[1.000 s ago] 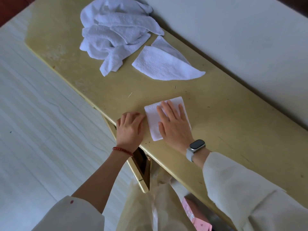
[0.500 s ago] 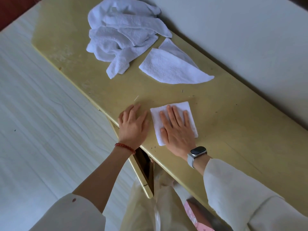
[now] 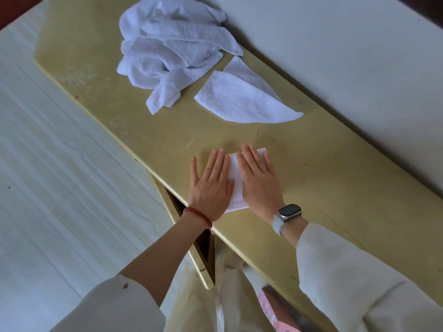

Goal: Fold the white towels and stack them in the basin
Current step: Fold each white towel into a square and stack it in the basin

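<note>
Under both palms, at the near edge of the yellow table, lies the folded white towel, a small pad whose long axis runs away from the person, from just in front of the wrists out to the fingertips. The right hand lies flat on its right half, fingers straight and together, pressing down and gripping nothing. The left hand is likewise flat and spread, with its thumb side on the towel's left edge and the rest of it on bare tabletop. Neither hand has hold of the cloth; only a strip of towel shows between them, plus a corner beyond the right fingertips. Both hands are equally close, though the right covers more of it, so it looks the likelier one to lift the pad.

Beyond the right fingertips, well apart, a loosely doubled towel lies by itself. Beyond the left fingertips and farther off sits a crumpled heap of unfolded white towels.

No basin is in view, so which way the folded pad must travel cannot be told. A smartwatch is on the right wrist, a red bead bracelet on the left. Something pink shows below the table edge, too cropped to name.
</note>
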`<state>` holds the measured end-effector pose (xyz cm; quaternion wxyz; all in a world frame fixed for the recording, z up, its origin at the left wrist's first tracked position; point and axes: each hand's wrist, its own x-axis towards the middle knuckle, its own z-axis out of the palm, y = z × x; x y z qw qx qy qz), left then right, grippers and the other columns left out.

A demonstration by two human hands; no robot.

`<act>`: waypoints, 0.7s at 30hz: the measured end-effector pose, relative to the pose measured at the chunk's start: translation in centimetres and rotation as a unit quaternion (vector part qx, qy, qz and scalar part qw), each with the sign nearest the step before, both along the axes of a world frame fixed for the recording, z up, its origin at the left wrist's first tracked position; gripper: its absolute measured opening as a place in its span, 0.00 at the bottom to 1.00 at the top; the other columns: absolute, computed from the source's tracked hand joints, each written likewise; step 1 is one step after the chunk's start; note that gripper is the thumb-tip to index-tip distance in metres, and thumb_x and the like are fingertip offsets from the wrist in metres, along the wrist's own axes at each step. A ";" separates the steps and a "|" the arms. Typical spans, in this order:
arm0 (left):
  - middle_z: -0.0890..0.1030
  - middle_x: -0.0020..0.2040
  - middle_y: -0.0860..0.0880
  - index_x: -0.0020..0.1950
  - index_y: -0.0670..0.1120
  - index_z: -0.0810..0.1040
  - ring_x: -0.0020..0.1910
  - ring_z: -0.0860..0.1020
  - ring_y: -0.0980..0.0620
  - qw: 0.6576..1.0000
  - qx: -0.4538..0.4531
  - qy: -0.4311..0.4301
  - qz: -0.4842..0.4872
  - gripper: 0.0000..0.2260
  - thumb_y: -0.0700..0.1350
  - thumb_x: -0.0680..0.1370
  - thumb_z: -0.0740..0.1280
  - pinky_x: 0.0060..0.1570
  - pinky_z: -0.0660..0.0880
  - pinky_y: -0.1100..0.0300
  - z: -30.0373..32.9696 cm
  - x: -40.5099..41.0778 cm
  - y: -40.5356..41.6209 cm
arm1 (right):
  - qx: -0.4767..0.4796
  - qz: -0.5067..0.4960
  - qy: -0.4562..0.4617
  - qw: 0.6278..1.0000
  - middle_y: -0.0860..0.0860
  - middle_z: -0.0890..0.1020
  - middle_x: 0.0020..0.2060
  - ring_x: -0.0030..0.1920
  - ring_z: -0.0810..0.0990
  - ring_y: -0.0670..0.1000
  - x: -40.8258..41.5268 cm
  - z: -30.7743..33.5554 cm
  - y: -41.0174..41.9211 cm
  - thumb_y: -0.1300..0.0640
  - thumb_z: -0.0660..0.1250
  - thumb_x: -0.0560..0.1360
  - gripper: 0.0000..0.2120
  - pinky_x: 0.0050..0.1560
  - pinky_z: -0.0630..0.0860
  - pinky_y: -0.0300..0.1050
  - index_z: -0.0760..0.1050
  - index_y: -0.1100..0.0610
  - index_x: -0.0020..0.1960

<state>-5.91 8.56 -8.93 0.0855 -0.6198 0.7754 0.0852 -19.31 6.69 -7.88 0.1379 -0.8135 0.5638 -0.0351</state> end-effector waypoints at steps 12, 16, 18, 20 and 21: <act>0.37 0.73 0.47 0.72 0.43 0.36 0.72 0.36 0.49 0.997 0.041 -0.009 -0.059 0.40 0.69 0.72 0.41 0.71 0.39 0.42 -1.1 3.2 0.1 | 0.067 0.018 0.040 0.997 0.53 0.52 0.75 0.75 0.47 0.52 -2.7 -1.5 -0.2 0.54 0.50 0.80 0.24 0.72 0.42 0.59 0.51 0.56 0.75; 0.46 0.75 0.45 0.75 0.42 0.48 0.74 0.46 0.46 0.996 0.015 0.065 -0.067 0.39 0.65 0.73 0.53 0.71 0.46 0.39 -0.4 3.4 0.1 | -0.001 -0.004 0.002 1.000 0.61 0.65 0.70 0.71 0.62 0.60 -3.6 0.0 2.0 0.61 0.60 0.75 0.22 0.68 0.58 0.65 0.67 0.63 0.68; 0.59 0.74 0.44 0.73 0.43 0.60 0.73 0.59 0.43 0.990 -0.019 0.097 -0.096 0.31 0.59 0.75 0.54 0.68 0.54 0.37 -0.1 3.5 0.4 | -0.040 0.037 -0.014 0.998 0.60 0.73 0.64 0.65 0.72 0.60 -3.6 0.4 3.9 0.60 0.60 0.73 0.19 0.64 0.67 0.63 0.73 0.62 0.63; 0.66 0.71 0.44 0.69 0.45 0.68 0.70 0.64 0.43 0.985 -0.045 0.110 -0.123 0.25 0.54 0.75 0.54 0.66 0.59 0.36 0.1 3.6 0.5 | -0.039 0.098 -0.020 0.994 0.56 0.77 0.59 0.60 0.76 0.56 -3.6 0.7 5.2 0.58 0.58 0.72 0.18 0.61 0.71 0.58 0.75 0.60 0.59; 0.70 0.69 0.45 0.66 0.45 0.72 0.69 0.66 0.43 0.983 -0.062 0.116 -0.131 0.23 0.52 0.75 0.54 0.65 0.61 0.36 0.3 3.6 0.5 | -0.032 0.117 -0.018 0.992 0.54 0.78 0.58 0.59 0.76 0.55 -3.8 0.8 5.4 0.58 0.58 0.71 0.18 0.60 0.72 0.57 0.76 0.59 0.59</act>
